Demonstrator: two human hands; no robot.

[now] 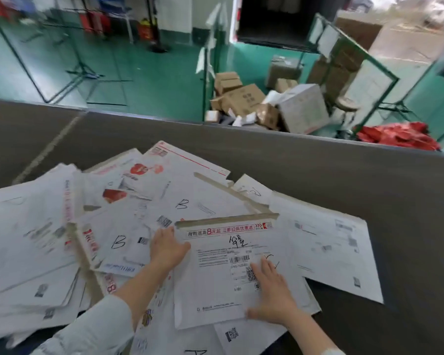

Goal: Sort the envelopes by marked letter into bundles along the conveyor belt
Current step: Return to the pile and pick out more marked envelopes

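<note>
The right hand's [272,293] fingers [265,271] lie spread and flat on a white courier envelope [215,285] in the lower middle of the frame. The thumb sits at the envelope's lower edge, and the fingertips partly cover a handwritten mark that cannot be read. The left hand [168,248] rests at the same envelope's left edge with its thumb lying over the paper. Its fingers [163,233] are blurred and foreshortened, so I cannot tell whether they are flat or curled. Both forearms come in from the bottom of the frame, the left in a pale sleeve [92,326].

The envelope has a red printed strip near its top, a barcode and a QR code. It lies on top of a loose heap of similar envelopes [23,239] that spreads to the lower left. Two of these, just left of and above the left hand, are marked "B" [118,242] [182,203]. Another white envelope [331,252] lies partly under it to the right.

All of this lies on the dark grey conveyor belt [344,175], which crosses the middle of the frame. Beyond the belt, at upper right, cardboard boxes [244,98] are piled on a green floor [151,80], with red bags [395,135] at the right edge.
</note>
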